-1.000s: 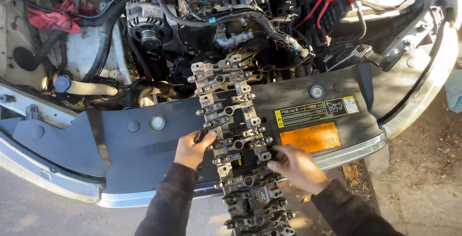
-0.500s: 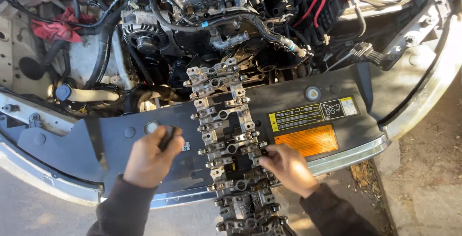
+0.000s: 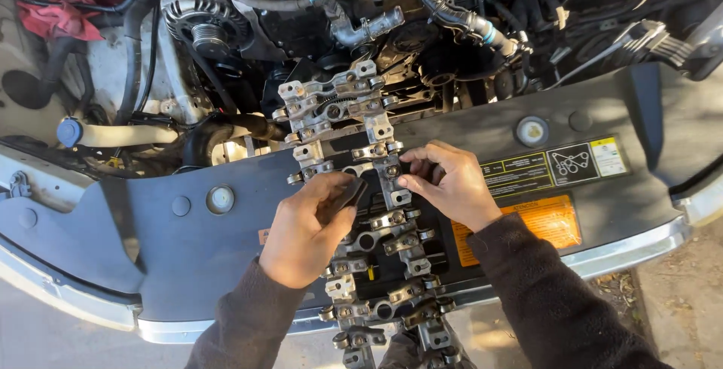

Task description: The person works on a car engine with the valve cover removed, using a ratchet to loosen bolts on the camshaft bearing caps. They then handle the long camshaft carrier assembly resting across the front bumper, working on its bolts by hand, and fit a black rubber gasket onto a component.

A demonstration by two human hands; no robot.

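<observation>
A long grey metal engine assembly (image 3: 376,233) with several caps and bolts lies lengthwise across the dark plastic radiator cover (image 3: 173,241) at the car's front. My left hand (image 3: 309,230) rests on its left side and grips a small dark part (image 3: 350,192) between thumb and fingers. My right hand (image 3: 448,181) sits on the assembly's right side, its fingertips pinched at a bolt (image 3: 393,171) on one cap. Both arms wear dark sleeves.
Behind the cover the open engine bay shows an alternator (image 3: 199,26), black hoses (image 3: 452,11) and a red rag (image 3: 56,11). Yellow and orange stickers (image 3: 527,222) sit on the cover at right. The chrome bumper edge (image 3: 68,305) runs below; ground lies beyond.
My left hand came back from the cover's left part onto the assembly, holding a small dark part. My right hand moved up the assembly to a bolt. The camera moved closer.
</observation>
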